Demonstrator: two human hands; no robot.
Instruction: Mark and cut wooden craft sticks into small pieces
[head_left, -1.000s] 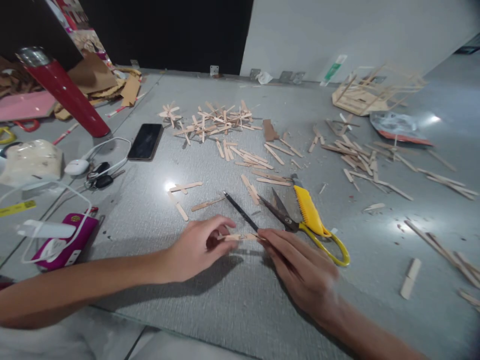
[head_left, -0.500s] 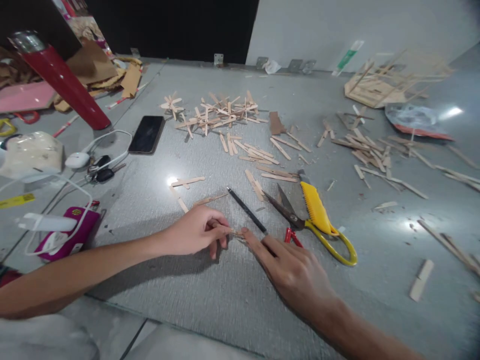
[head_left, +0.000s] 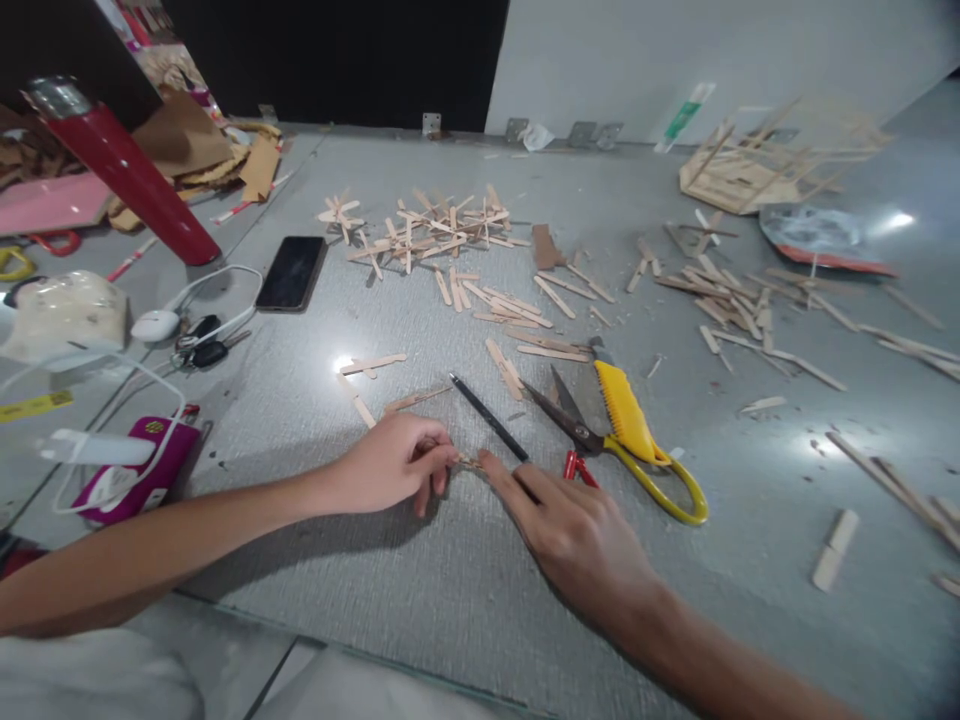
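Observation:
Between my two hands is a short wooden craft stick (head_left: 470, 462), mostly covered by fingers. My left hand (head_left: 405, 462) pinches its left end between thumb and fingers. At the other end, the fingers of my right hand (head_left: 562, 515) are closed on the stick. A black pen (head_left: 487, 416) lies just beyond, its lower end by my right knuckles. Beside that hand are a small red object (head_left: 577, 467), partly hidden, and scissors (head_left: 600, 440) with yellow handles, blades apart. A yellow-handled cutter (head_left: 624, 405) rests against the scissors.
Loose craft sticks (head_left: 442, 232) lie heaped at the back, with more sticks (head_left: 731, 295) to the right. A stick frame (head_left: 750, 180) stands far right. On the left are a phone (head_left: 291, 273), a red bottle (head_left: 135, 175), keys (head_left: 206, 345) and a purple power bank (head_left: 139, 468).
My left hand has closed in on the stick, and the stick has turned to a thinner edge. My right hand has shifted slightly, uncovering the red object. The view has moved a little.

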